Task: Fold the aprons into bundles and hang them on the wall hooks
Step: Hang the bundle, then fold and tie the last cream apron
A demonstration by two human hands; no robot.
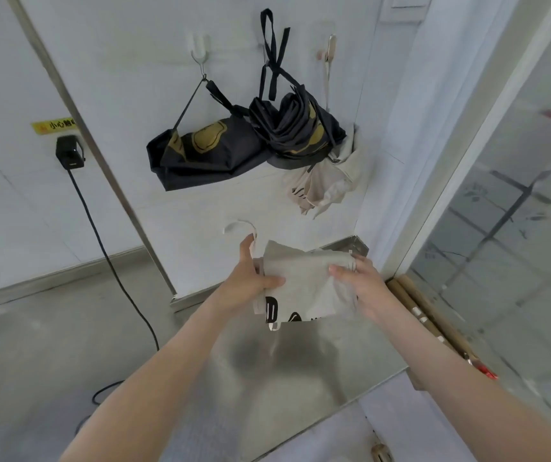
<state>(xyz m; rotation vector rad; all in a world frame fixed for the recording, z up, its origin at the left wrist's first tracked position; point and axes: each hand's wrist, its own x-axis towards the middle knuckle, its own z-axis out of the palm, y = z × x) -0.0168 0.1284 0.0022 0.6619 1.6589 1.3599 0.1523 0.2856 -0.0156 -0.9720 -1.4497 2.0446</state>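
I hold a folded beige apron (304, 285) with black print above a steel table (300, 368). My left hand (251, 278) grips its left edge, thumb on top, and a loose beige strap (239, 226) curls up above that hand. My right hand (360, 281) pinches the right edge. On the wall above hang three bundles: a black apron with gold print (201, 151) on the left hook (200, 50), a second black bundle (295, 128) on the middle hook, and a beige bundle (330, 181) under the right hook (330, 48).
A black adapter (70, 152) with a cable running down to the floor sits on the wall at left, beside a yellow label (55, 124). A glass partition (517, 228) stands at right. Cardboard tubes (430, 321) lie along the table's right edge.
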